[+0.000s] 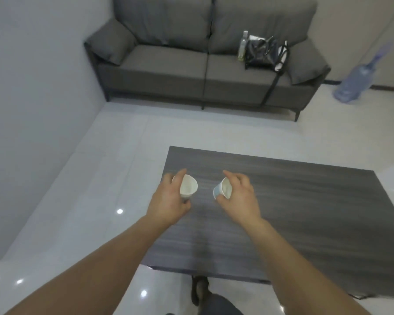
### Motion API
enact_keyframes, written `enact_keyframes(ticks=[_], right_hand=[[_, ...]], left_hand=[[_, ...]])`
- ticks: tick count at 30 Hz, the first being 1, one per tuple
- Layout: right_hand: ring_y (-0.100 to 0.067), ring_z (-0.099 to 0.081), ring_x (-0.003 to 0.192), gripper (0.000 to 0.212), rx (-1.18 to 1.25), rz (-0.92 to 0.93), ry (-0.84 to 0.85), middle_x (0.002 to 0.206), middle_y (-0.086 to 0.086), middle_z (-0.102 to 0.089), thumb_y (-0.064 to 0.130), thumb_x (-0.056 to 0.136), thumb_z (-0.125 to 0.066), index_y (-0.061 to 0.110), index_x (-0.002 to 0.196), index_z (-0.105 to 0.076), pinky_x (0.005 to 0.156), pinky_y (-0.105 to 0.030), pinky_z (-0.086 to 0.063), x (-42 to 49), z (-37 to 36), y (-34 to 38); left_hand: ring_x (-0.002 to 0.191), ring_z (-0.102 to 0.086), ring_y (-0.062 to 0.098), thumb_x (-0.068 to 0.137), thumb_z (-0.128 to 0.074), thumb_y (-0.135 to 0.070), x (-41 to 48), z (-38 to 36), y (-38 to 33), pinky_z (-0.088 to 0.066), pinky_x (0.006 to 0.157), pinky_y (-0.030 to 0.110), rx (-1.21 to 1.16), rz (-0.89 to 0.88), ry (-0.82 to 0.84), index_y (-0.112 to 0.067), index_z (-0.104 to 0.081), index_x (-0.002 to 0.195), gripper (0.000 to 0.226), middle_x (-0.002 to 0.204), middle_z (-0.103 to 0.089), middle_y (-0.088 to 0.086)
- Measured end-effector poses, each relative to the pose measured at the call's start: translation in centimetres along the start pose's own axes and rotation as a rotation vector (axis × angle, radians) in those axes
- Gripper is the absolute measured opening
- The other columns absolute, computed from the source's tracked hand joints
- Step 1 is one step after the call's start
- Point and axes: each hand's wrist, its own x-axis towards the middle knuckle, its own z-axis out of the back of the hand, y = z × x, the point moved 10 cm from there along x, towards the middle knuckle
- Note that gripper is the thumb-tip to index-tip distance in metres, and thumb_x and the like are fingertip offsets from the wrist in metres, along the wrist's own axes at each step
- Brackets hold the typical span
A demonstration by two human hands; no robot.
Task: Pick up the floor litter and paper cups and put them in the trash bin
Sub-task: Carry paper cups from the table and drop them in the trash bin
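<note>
My left hand (168,201) grips a white paper cup (188,186), tilted with its mouth facing right, above the left end of a dark grey wood-grain table (293,212). My right hand (239,196) grips a second paper cup (223,190) with a pale blue side, its mouth tipped toward me. Both cups look empty and are held a short way apart. No trash bin or floor litter is in view.
A grey two-seat sofa (168,64) stands against the far wall, carrying a black bag (261,53) and a clear bottle (243,45). A large blue water jug (355,83) lies on the floor at the right. Glossy white tiles surround the table; a wall runs along the left.
</note>
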Motion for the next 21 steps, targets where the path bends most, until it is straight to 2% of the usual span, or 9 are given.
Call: enact_keyframes(ticks=[5,8,14,21], right_hand=[[-0.023,-0.039,0.127,0.068,-0.013,-0.074,-0.112,0.144,0.002,-0.034,0.027,0.084,-0.064,0.034,0.146,-0.038,0.095,-0.034,-0.042,-8.6,7.1,-2.5],[-0.023,-0.04,0.125,0.068,-0.001,-0.161,-0.167,0.144,0.002,-0.033,0.027,0.084,-0.063,0.033,0.146,-0.037,0.096,-0.034,-0.042,-14.1,11.0,-6.5],[-0.021,-0.038,0.127,0.066,0.054,-0.333,-0.312,0.145,0.003,-0.031,0.034,0.087,-0.061,0.035,0.147,-0.034,0.098,-0.034,-0.041,-24.4,18.6,-17.5],[-0.019,-0.038,0.127,0.067,0.074,-0.554,-0.509,0.145,0.007,-0.03,0.035,0.086,-0.059,0.037,0.146,-0.031,0.097,-0.032,-0.042,-41.1,28.8,-34.5]], left_hand=[[0.114,-0.048,0.022,0.077,-0.066,-0.036,-4.2,1.6,-8.6,-0.046,0.087,0.032,0.064,-0.155,-0.012,-0.028,-0.029,0.144,0.077,0.132,-0.039,0.0],[0.115,-0.047,0.02,0.078,-0.065,-0.039,-7.0,-0.1,-14.5,-0.044,0.085,0.031,0.064,-0.247,0.048,-0.027,-0.029,0.145,0.077,0.132,-0.039,-0.002],[0.113,-0.051,0.019,0.079,-0.066,-0.036,-12.9,-7.3,-28.4,-0.046,0.086,0.029,0.06,-0.455,0.213,-0.026,-0.031,0.145,0.075,0.133,-0.039,-0.003],[0.106,-0.056,0.02,0.079,-0.068,-0.034,-24.8,-19.9,-49.0,-0.049,0.083,0.033,-0.007,-0.677,0.377,-0.028,-0.039,0.136,0.065,0.131,-0.04,-0.004]])
